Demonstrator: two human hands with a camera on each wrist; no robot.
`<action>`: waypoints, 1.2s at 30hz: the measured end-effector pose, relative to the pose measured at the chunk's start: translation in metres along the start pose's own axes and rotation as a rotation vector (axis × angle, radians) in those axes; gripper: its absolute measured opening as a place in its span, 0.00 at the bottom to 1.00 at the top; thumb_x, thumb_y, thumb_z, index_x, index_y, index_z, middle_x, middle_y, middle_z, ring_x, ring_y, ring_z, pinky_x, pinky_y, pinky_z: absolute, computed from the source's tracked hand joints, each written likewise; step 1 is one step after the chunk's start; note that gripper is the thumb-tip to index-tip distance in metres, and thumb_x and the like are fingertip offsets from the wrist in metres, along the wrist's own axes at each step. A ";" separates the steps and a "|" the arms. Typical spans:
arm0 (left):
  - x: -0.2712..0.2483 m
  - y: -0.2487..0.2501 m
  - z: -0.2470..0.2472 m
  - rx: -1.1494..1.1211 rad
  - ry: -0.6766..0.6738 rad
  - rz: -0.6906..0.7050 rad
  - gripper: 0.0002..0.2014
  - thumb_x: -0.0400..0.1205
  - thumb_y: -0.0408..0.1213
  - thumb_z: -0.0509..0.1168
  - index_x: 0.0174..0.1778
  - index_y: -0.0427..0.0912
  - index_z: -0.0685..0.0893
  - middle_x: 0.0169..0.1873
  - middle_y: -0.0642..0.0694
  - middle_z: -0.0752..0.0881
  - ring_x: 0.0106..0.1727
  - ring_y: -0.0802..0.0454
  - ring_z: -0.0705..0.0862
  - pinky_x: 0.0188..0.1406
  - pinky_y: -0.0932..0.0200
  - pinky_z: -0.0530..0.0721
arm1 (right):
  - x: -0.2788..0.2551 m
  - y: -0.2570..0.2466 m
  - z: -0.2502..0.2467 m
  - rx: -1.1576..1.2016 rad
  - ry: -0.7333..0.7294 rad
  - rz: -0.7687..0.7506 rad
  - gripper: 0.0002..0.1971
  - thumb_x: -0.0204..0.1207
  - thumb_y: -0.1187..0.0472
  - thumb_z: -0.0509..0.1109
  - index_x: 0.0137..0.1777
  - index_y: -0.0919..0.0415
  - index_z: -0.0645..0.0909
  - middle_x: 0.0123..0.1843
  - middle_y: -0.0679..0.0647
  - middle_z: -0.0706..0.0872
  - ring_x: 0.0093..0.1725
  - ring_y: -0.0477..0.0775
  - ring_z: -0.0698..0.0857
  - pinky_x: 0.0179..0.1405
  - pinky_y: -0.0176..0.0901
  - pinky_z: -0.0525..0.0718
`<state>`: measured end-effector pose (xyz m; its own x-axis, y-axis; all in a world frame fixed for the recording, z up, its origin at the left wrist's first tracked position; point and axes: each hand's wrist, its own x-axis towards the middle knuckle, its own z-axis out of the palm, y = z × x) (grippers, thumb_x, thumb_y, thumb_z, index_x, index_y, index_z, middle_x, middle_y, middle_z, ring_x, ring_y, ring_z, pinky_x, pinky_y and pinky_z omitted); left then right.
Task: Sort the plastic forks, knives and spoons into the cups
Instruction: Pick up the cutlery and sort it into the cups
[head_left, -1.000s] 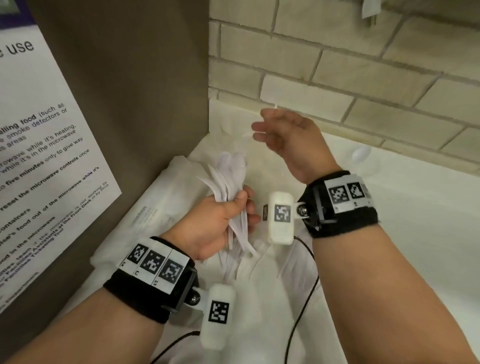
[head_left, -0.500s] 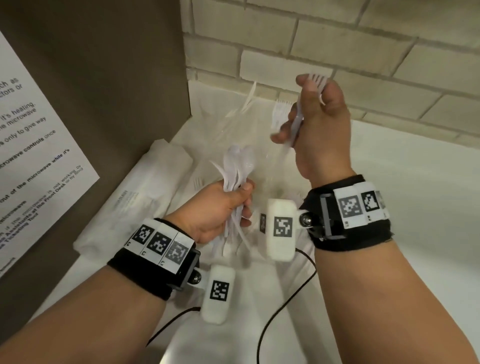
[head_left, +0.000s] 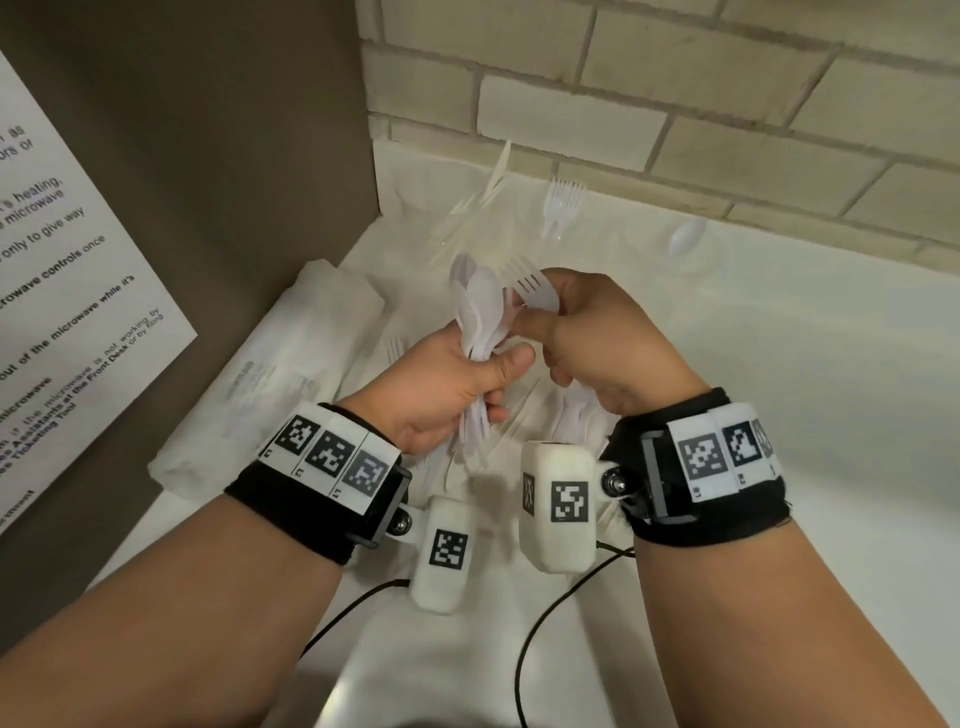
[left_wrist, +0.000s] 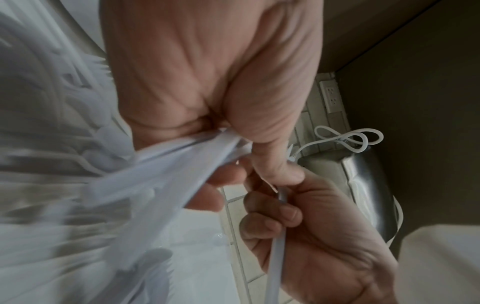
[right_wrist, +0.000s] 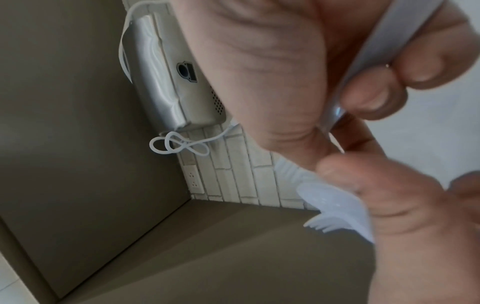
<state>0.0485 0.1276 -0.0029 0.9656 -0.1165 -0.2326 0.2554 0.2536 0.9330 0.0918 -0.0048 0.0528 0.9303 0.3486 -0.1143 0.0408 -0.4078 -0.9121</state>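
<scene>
Since half a second ago the right hand (head_left: 602, 338) has come down from up by the brick wall (head_left: 675, 104) to meet the left hand (head_left: 447, 384) over the middle of the white table (head_left: 831, 415), and the fork (head_left: 535, 291) it carried up high now sits right against the bundle. The left hand has barely shifted.

The left hand's grip is clamped round a bundle of white plastic cutlery (head_left: 480, 332), fingers and thumb curled about the handles, with spoon bowls fanning out above the fist and handles sticking out below. In the left wrist view the same handles (left_wrist: 166, 164) run out of the fist, blurred. The right hand's grip is closed on the fork, whose tines point up and left beside the spoon bowls; the right wrist view shows its handle (right_wrist: 384, 53) pinched between thumb and fingers.

Toward the wall stand clear plastic cups, hard to make out: one holds knives (head_left: 493, 182), one a fork standing tines up (head_left: 563, 208), one a spoon (head_left: 685, 239). More loose cutlery (head_left: 576, 415) lies on the table under the hands. A wrapped white packet (head_left: 270, 374) lies left against a brown panel (head_left: 234, 156) bearing a printed notice (head_left: 62, 270).
</scene>
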 end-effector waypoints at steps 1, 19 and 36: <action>0.000 0.001 0.001 -0.012 0.008 -0.004 0.12 0.72 0.43 0.71 0.50 0.48 0.80 0.32 0.52 0.78 0.29 0.57 0.77 0.37 0.56 0.85 | 0.000 0.001 0.001 0.006 0.046 0.012 0.03 0.78 0.63 0.69 0.47 0.59 0.84 0.27 0.44 0.84 0.17 0.37 0.75 0.18 0.33 0.73; 0.009 -0.001 0.017 0.104 0.209 0.111 0.10 0.76 0.37 0.75 0.46 0.46 0.81 0.25 0.56 0.83 0.23 0.54 0.74 0.21 0.60 0.69 | -0.012 -0.004 -0.012 0.080 0.196 -0.062 0.08 0.72 0.65 0.74 0.44 0.57 0.78 0.30 0.51 0.81 0.14 0.46 0.73 0.16 0.37 0.71; -0.030 -0.004 0.042 -0.061 -0.040 -0.031 0.13 0.87 0.43 0.56 0.62 0.43 0.80 0.34 0.51 0.83 0.35 0.55 0.83 0.39 0.58 0.84 | -0.042 0.002 -0.013 -0.038 0.240 0.062 0.04 0.72 0.65 0.69 0.36 0.62 0.79 0.27 0.53 0.80 0.11 0.42 0.72 0.13 0.30 0.66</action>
<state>0.0161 0.0896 0.0120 0.9545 -0.1635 -0.2492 0.2893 0.3075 0.9065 0.0572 -0.0316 0.0609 0.9912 0.1130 -0.0690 -0.0101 -0.4552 -0.8903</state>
